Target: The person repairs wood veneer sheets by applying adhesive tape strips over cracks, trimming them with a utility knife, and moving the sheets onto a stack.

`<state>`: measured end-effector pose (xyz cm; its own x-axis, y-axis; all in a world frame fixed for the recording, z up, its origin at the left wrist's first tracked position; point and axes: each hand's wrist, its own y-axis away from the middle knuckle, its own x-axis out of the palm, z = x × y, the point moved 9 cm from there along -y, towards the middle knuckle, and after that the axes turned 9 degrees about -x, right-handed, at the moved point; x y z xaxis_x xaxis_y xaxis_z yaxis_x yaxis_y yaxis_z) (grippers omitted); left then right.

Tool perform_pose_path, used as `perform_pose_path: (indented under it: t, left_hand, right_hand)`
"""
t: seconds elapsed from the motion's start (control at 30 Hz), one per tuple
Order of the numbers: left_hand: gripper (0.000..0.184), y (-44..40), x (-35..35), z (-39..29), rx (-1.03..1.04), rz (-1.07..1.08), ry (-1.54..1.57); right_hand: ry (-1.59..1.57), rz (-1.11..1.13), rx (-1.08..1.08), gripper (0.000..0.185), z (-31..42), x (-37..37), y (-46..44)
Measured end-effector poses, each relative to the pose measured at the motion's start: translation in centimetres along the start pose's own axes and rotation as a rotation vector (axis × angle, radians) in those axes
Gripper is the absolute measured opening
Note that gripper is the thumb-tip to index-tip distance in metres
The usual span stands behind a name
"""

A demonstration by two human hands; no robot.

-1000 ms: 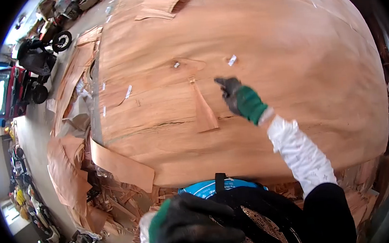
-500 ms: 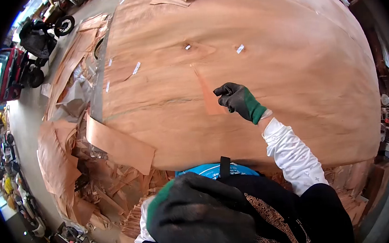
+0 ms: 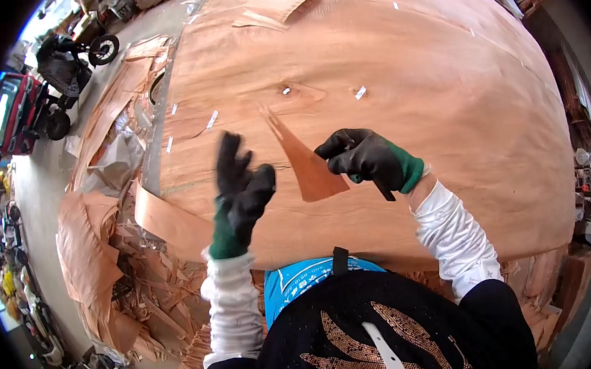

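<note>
My right hand (image 3: 378, 162), in a black and green glove, pinches the right edge of a thin, pointed piece of wood veneer (image 3: 311, 172). The piece is held over a broad veneer sheet (image 3: 430, 116), its narrow ragged tip pointing away from me. A slim dark shape sticks down below the right hand; I cannot tell whether it is a finger or a tool. Left of the piece, my left hand (image 3: 238, 193) is raised over the sheet with its gloved fingers apart, holding nothing. White tape bits (image 3: 360, 93) stick to the sheet.
Veneer scraps (image 3: 94, 251) are heaped on the floor at the left. A loose veneer offcut (image 3: 280, 3) lies on the far part of the sheet. Beyond the scraps stand a motorbike (image 3: 68, 71) and a red vehicle (image 3: 15, 114). A blue apron (image 3: 297, 283) shows at my waist.
My left hand has moved from close to my chest out over the sheet, and its fingers now show spread. The right hand has lifted the veneer piece, which is now tilted left.
</note>
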<state>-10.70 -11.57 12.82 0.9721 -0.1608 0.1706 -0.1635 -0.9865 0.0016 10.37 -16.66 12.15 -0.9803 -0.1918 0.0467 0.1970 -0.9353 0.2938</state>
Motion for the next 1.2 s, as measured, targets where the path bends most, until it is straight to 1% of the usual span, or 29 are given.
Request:
perform_pose_path:
  t: [0.07, 0.1, 0.13, 0.17, 0.2, 0.23, 0.27, 0.3, 0.37, 0.4, 0.43, 0.53, 0.57, 0.6, 0.67, 0.7, 0.8, 0.9, 1.0, 1.1, 1.2]
  left_hand:
    - [0.052, 0.6, 3.9, 3.1, -0.415, 0.293, -0.019]
    - [0.044, 0.8, 4.5, 4.7, -0.513, 0.298, 0.052]
    - [0.037, 1.1, 5.3, 6.2, -0.609, 0.302, 0.124]
    - [0.026, 1.0, 5.2, 6.8, -0.603, 0.174, 0.231]
    - [0.028, 1.0, 5.1, 7.0, -0.614, 0.169, 0.254]
    - [0.029, 0.9, 5.2, 6.9, -0.626, 0.162, 0.279]
    - [0.031, 0.8, 5.2, 7.0, -0.636, 0.154, 0.305]
    - [0.031, 0.4, 4.9, 7.1, -0.615, 0.144, 0.321]
    - [0.030, 0.2, 4.7, 7.5, -0.638, 0.082, 0.362]
    - [0.030, 0.2, 4.6, 7.6, -0.650, 0.054, 0.379]
    - [0.030, 0.1, 4.7, 7.8, -0.644, 0.053, 0.404]
    - [0.030, -0.1, 5.0, 8.7, -0.631, 0.052, 0.464]
    - [0.031, -0.1, 5.0, 8.9, -0.627, 0.052, 0.476]
    - [0.031, -0.2, 5.1, 9.0, -0.622, 0.052, 0.487]
    - [0.032, -0.1, 5.4, 8.5, -0.657, 0.047, 0.451]
    - [0.033, -0.1, 5.5, 8.4, -0.674, 0.044, 0.435]
    - [0.031, -0.8, 4.9, 9.8, -0.628, 0.046, 0.235]
    - [0.028, -1.7, 4.1, 11.1, -0.496, 0.026, 0.255]
    - [0.028, -2.2, 3.8, 11.2, -0.460, 0.020, 0.191]
    - [0.025, -2.8, 3.6, 10.7, -0.429, -0.030, 0.072]
    - [0.024, -3.2, 3.6, 10.0, -0.408, -0.038, -0.037]
  right_hand:
    - [-0.018, 0.047, 0.013, 0.025, 1.1, 1.4, 0.4]
    - [-0.004, 0.090, -0.028, 0.024, 0.8, 1.8, 0.2]
    - [0.009, 0.014, -0.045, 0.023, 1.1, 1.2, 0.3]
    - [0.023, -0.063, -0.065, 0.021, 1.5, 0.7, 0.5]
    - [0.037, -0.140, -0.085, 0.020, 1.9, 0.1, 0.7]
    - [0.154, -0.235, -0.175, 0.022, 1.3, -1.6, 0.4]
    - [-0.008, -0.286, -0.184, 0.024, 0.3, -2.9, 1.0]
    - [0.063, -0.254, -0.297, 0.025, 0.8, -3.1, 1.3]
    - [0.077, -0.208, -0.242, 0.027, -0.6, -2.8, 1.8]
    - [0.019, -0.195, -0.074, 0.029, -1.8, -2.0, 2.1]
    - [0.001, -0.220, -0.030, 0.030, -2.1, -1.2, 2.3]
    - [-0.076, -0.218, 0.025, 0.027, -3.2, -0.1, 1.9]
    - [-0.078, -0.242, 0.025, 0.021, -3.8, -0.1, 1.6]
    - [-0.085, -0.271, 0.027, 0.020, -4.0, -0.2, 1.3]
    - [-0.096, -0.325, 0.031, 0.017, -4.4, -0.5, 1.0]
    - [-0.099, -0.346, -0.001, 0.015, -5.0, -0.7, 0.7]
    - [-0.058, -0.371, -0.007, 0.014, -4.8, -0.9, 0.1]
    - [0.065, -0.371, -0.032, 0.013, -5.2, -1.2, -0.8]
    - [0.201, -0.401, -0.107, 0.015, -5.5, -1.7, -1.8]
    - [0.289, -0.394, -0.103, 0.015, -5.4, -1.8, -2.6]
    - [0.425, -0.356, -0.187, 0.016, -5.9, -2.0, -3.7]
